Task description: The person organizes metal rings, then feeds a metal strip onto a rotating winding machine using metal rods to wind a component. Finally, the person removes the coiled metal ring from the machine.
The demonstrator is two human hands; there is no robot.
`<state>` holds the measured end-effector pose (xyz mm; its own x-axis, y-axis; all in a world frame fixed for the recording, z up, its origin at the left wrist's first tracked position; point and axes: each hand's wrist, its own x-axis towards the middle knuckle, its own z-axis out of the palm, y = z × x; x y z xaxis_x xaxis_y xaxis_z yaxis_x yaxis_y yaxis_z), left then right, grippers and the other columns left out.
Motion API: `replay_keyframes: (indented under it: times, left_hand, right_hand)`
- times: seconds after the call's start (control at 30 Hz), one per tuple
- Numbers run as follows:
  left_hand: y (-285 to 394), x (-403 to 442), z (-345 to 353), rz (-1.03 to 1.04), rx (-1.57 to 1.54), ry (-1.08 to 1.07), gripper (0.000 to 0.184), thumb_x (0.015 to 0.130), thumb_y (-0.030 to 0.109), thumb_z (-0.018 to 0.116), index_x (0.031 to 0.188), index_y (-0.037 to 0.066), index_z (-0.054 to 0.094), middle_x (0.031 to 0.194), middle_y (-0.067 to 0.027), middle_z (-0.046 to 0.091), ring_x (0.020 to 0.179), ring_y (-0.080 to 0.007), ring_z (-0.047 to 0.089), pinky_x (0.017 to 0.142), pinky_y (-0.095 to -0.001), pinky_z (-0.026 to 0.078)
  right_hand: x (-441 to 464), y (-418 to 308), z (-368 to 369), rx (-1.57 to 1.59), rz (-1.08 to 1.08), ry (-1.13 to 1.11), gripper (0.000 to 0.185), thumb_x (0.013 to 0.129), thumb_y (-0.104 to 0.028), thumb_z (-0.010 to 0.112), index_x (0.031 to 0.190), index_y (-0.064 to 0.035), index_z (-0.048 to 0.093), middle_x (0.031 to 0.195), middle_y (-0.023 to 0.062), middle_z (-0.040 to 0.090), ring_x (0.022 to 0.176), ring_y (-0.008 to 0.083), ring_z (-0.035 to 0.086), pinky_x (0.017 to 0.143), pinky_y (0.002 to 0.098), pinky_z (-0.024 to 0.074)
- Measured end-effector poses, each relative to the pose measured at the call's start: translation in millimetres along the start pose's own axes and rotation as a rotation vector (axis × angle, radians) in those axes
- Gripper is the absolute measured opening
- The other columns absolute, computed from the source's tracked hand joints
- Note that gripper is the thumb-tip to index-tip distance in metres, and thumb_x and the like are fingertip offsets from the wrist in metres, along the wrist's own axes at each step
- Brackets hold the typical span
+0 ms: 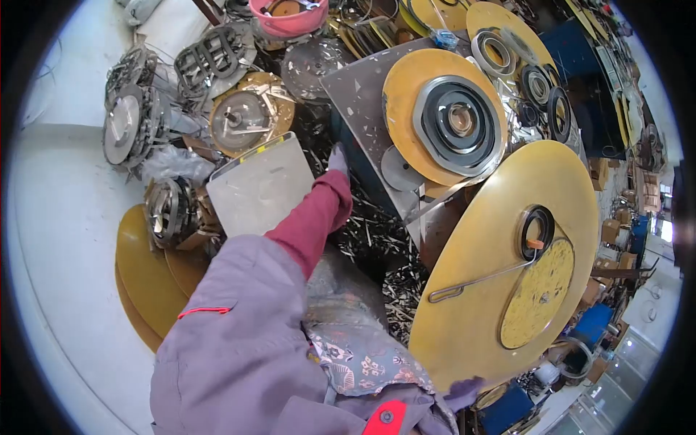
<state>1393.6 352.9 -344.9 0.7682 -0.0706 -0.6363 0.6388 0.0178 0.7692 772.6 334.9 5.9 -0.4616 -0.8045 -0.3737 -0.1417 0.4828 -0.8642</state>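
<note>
My left hand (338,159), in a greyish glove below a maroon cuff, reaches down beside the edge of a grey metal table (362,109). Its fingers are mostly hidden, and I cannot see anything held in it. At the lower right, my right hand (464,392), in a purple glove, is close to the lower rim of a large yellow disc (471,290); whether it grips the rim is unclear. On this disc lie a black ring (536,232), a metal rod with a looped handle (464,288) and a smaller worn yellow disc (540,293).
A yellow disc bearing stacked dark rings (457,125) is on the table. Metal strip scraps (370,235) litter the floor. A flat pale panel (261,185) stands left of my arm, near bundled strips (170,210) and more yellow discs (148,268). A pink basin (290,22) is at the top.
</note>
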Motion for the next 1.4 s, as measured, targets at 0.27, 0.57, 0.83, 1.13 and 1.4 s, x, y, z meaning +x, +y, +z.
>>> replay_keyframes:
  times: [0.27, 0.57, 0.83, 1.13, 1.4]
  left_hand:
    - [-28, 16, 45, -0.285, -0.712, -0.371, 0.046, 0.093, 0.036, 0.033, 0.126, 0.005, 0.045, 0.127, -0.014, 0.049, 0.113, -0.0312, 0.048, 0.098, -0.0414, 0.038]
    - [-29, -22, 41, -0.085, -0.543, -0.51, 0.048, 0.091, 0.029, 0.047, 0.129, 0.0, 0.038, 0.128, -0.0119, 0.048, 0.11, -0.0252, 0.05, 0.093, -0.0337, 0.041]
    - [135, -76, 16, 0.78, 0.024, 0.101, 0.043, 0.083, 0.01, 0.056, 0.123, -0.003, 0.045, 0.118, -0.0174, 0.051, 0.108, -0.0235, 0.051, 0.096, -0.0333, 0.037]
    - [261, -145, 150, 1.039, 1.202, -0.205, 0.047, 0.082, 0.022, 0.056, 0.121, -0.003, 0.045, 0.106, -0.0239, 0.054, 0.099, -0.0371, 0.053, 0.086, -0.0414, 0.042]
    - [264, -144, 247, 1.017, 1.157, -0.582, 0.055, 0.084, 0.035, 0.053, 0.126, 0.002, 0.04, 0.107, -0.0222, 0.058, 0.099, -0.0384, 0.054, 0.086, -0.0424, 0.042]
  right_hand:
    - [-8, -213, 165, 0.092, -0.578, -0.927, 0.017, 0.084, -0.018, 0.06, 0.094, -0.0061, 0.054, 0.084, 0.0085, 0.054, 0.061, 0.0163, 0.046, 0.053, 0.0228, 0.039]
    - [-45, -214, 406, -0.296, -0.81, -1.639, 0.014, 0.076, -0.013, 0.064, 0.077, 0.0009, 0.06, 0.085, 0.0151, 0.063, 0.087, 0.0294, 0.062, 0.083, 0.0383, 0.0473]
    - [0, -231, 483, -0.688, -0.679, -1.805, 0.004, 0.069, 0.001, 0.062, 0.073, 0.0017, 0.063, 0.082, 0.0119, 0.065, 0.081, 0.0186, 0.062, 0.074, 0.0281, 0.0498]
    - [264, -404, 496, -0.746, -1.176, -0.423, 0.023, 0.077, -0.017, 0.062, 0.095, -0.0027, 0.066, 0.088, 0.0082, 0.067, 0.075, 0.0137, 0.062, 0.071, 0.0277, 0.048]
    - [352, -419, 328, -0.681, -1.234, -0.303, 0.031, 0.087, -0.023, 0.047, 0.114, -0.0098, 0.058, 0.084, 0.0053, 0.063, 0.072, 0.0148, 0.06, 0.063, 0.0281, 0.0469]
